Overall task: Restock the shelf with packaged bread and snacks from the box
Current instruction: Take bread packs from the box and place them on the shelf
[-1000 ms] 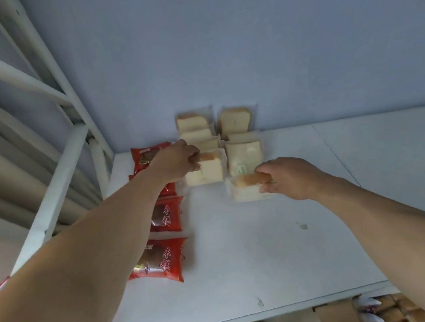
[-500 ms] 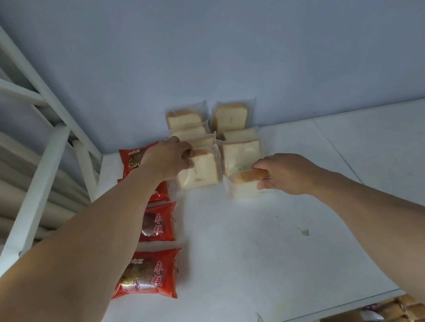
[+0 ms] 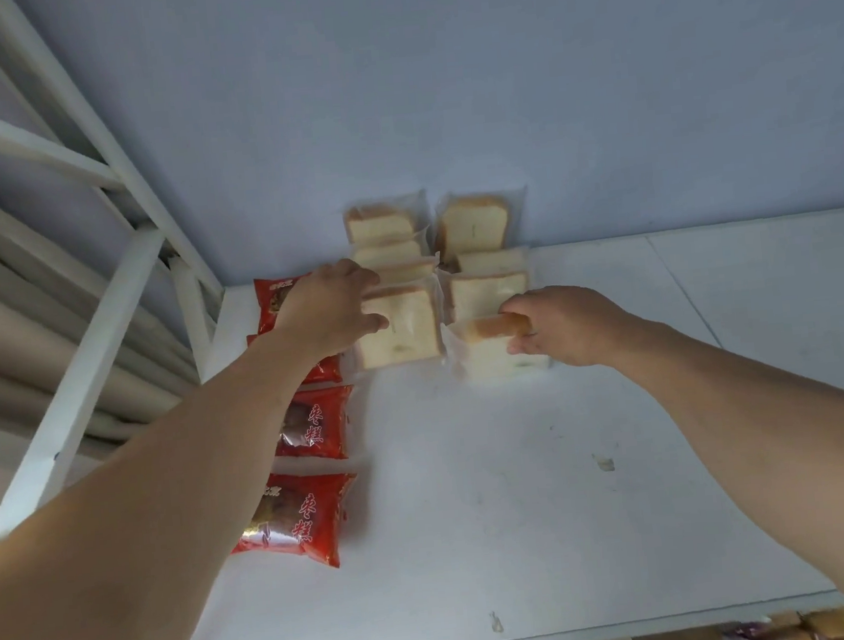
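A white shelf (image 3: 503,517) carries two rows of clear-wrapped sliced bread running out from its back wall, beside a column of red snack packs (image 3: 311,424) along the left edge. The left hand (image 3: 330,310) curls round the front left bread pack (image 3: 403,329), holding it upright. The right hand (image 3: 561,328) pinches the top of the front right bread pack (image 3: 489,352), apparently seating it in line. More stock shows below the shelf's front edge.

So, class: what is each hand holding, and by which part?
Left hand: front bread pack, left edge. Right hand: another bread pack, top crust end.
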